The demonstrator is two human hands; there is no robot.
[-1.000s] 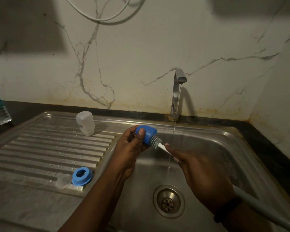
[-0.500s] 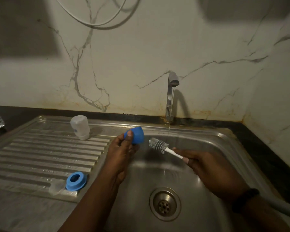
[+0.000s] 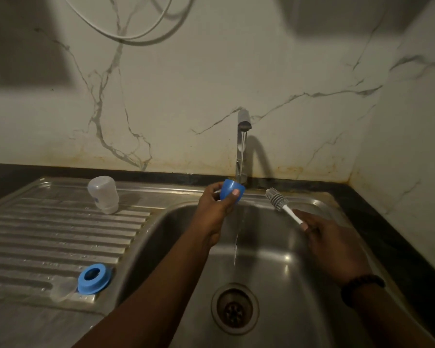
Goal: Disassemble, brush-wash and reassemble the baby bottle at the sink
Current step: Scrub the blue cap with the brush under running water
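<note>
My left hand (image 3: 212, 212) grips the blue bottle cap (image 3: 232, 192) and holds it under the thin stream from the tap (image 3: 242, 146), over the steel sink basin (image 3: 161, 237). My right hand (image 3: 334, 242) holds the white handle of a small grey bristle brush (image 3: 276, 198), which points up and left, clear of the cap. The clear bottle body (image 3: 103, 194) stands upside down on the ribbed drainboard (image 3: 48, 237). A blue screw ring (image 3: 94, 278) lies at the drainboard's front with the clear teat (image 3: 62, 291) beside it.
The drain (image 3: 234, 308) sits at the middle of the basin floor. A black counter (image 3: 387, 222) borders the sink on the right, below the marble wall. A white cable (image 3: 136, 28) loops on the wall above.
The brush came out of the blue cap and moved away to the right. My left hand lifted the cap up under the running water.
</note>
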